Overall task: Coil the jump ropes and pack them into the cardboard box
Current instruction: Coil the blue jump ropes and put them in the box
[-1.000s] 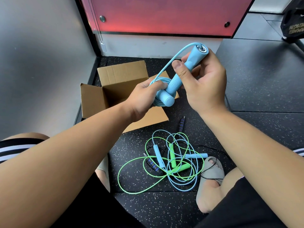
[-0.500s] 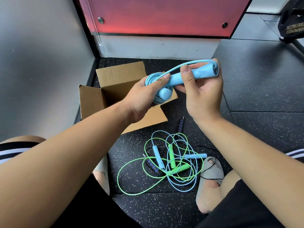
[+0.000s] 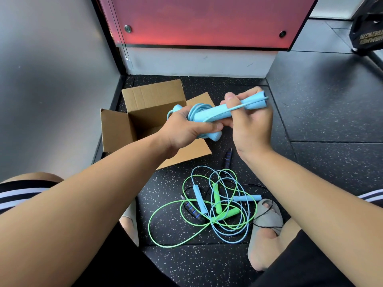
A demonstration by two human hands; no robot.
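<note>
Near cardboard box (image 3: 153,96), left hand (image 3: 184,131) grips blue coil (image 3: 196,109), right hand (image 3: 251,131) clamps handles (image 3: 234,109); I fear slack grip unravels coil.

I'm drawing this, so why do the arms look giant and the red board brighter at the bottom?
Head view: the wide-angle lens swells whatever is close, so the forearms balloon toward the bottom corners; the red board glows paler along its lower edge, light source unseen; the tangled ropes on the floor look crisp.
</note>
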